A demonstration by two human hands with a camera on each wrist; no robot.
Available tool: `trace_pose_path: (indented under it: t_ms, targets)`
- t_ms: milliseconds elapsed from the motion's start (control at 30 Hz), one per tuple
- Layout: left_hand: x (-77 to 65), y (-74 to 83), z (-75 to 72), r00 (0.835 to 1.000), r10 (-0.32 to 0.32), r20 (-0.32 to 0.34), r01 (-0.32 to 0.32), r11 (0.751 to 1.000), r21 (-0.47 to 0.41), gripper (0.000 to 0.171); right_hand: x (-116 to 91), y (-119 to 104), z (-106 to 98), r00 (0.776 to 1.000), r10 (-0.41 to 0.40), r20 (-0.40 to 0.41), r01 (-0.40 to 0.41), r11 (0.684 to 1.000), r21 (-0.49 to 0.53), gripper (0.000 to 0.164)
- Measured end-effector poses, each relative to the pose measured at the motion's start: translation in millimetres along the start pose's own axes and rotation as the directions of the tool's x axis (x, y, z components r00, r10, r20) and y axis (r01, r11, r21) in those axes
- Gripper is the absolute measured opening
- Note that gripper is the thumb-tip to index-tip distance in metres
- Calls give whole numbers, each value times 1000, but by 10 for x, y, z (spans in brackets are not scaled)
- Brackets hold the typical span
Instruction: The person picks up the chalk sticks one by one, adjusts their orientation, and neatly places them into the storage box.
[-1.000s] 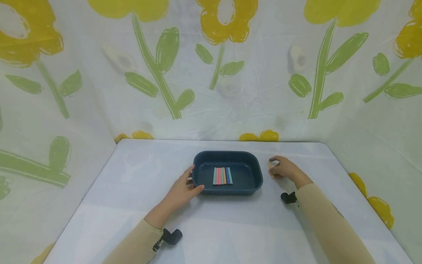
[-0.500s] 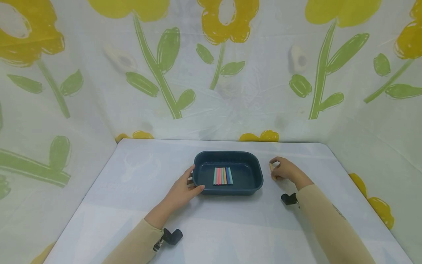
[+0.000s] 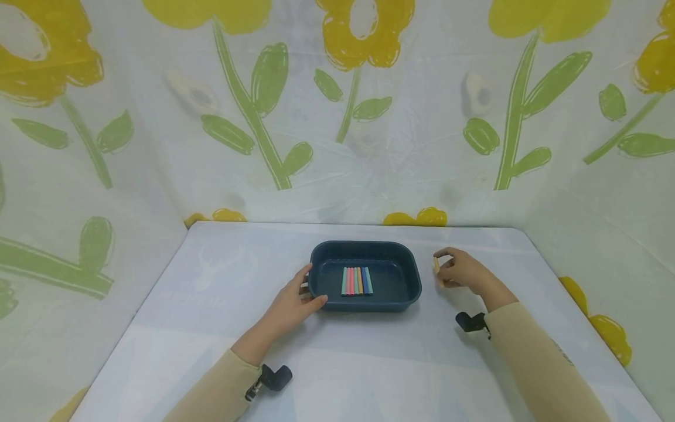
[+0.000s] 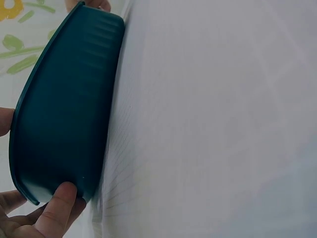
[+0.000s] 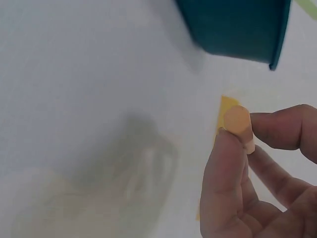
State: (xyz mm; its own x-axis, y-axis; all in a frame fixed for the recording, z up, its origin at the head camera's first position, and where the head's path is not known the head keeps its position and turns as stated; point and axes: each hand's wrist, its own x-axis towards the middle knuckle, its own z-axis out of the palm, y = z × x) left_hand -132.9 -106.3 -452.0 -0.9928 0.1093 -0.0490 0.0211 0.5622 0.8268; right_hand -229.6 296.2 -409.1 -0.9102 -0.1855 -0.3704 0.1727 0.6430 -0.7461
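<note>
My left hand (image 3: 287, 305) grips the left end of a dark blue rectangular dish (image 3: 406, 290), thumb at its near corner and fingers along the side. In the left wrist view, fingertips touch the outer wall of the dish (image 4: 64, 109). Several pastel chalk sticks (image 3: 357, 281), pink, green, orange and blue, lie side by side in the dish. Right of the dish, my right hand (image 3: 466, 272) pinches a pale orange chalk stick (image 5: 238, 124) between thumb and fingers; its round end faces the right wrist camera.
A flat yellow strip (image 5: 228, 105) shows on the white table (image 3: 369, 363) behind the held chalk. The flowered backdrop (image 3: 416, 146) rises behind and at both sides. Each wrist carries a small black camera, such as the left one (image 3: 276, 378).
My right hand has shifted slightly right, and its forearm and wrist camera have swung right. The chalk stays between its fingers. My left hand and the dish have not moved.
</note>
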Motion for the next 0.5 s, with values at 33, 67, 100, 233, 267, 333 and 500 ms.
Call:
trace_pose_path:
  t_ms: [33,67,100,233,267,333,500]
  targets:
    - [1,0,1,1000,0,-1,0,1000,0,88,-19,-26,-8,1000,-5,4,5,1000,6,62]
    - [3,-2,2,1000,0,-2,0,1000,1,88,-40,-55,-15,1000,-11,9,11,1000,14,62]
    - [3,-2,3,1000,1,-3,-1,1000,2,88,-60,-85,-21,1000,-13,10,13,1000,18,63]
    - [7,-7,10,1000,9,-9,-9,1000,9,88,-141,-193,-48,999,-37,19,36,998,47,66]
    - [7,-7,10,1000,9,-10,-9,1000,9,88,-158,-217,-55,999,-44,20,43,997,58,66]
    - [9,-9,11,1000,10,-9,-10,1000,9,88,-195,-262,-68,998,-61,22,59,996,71,67]
    - [11,-10,11,1000,10,-5,-10,1000,10,88,-274,-398,-64,995,-95,15,93,991,92,67]
